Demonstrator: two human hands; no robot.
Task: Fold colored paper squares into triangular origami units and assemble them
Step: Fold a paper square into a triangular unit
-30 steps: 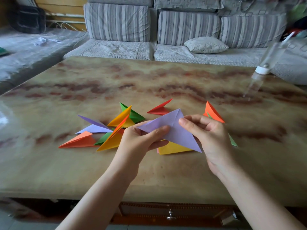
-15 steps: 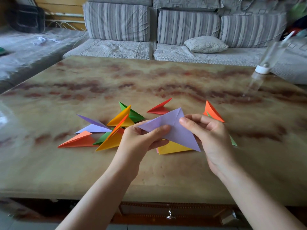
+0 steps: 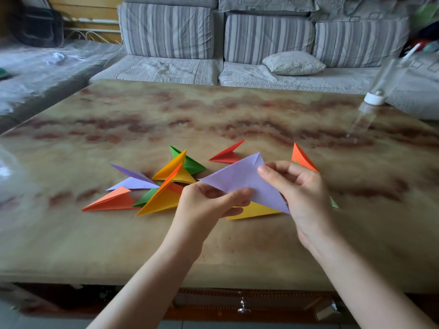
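Left hand [image 3: 204, 205] and right hand [image 3: 301, 193] pinch the lilac triangle [image 3: 240, 179], long edge slanting down-right.

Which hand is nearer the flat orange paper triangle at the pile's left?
Left. The left hand is right of the flat orange paper triangle; the right hand is farther right. Both pinch lilac paper.

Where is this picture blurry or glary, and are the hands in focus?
Head view: the left hand, right hand and purple paper are sharp; the clear bottle, far right, is smeared; the glossy table shows glare at its left edge.
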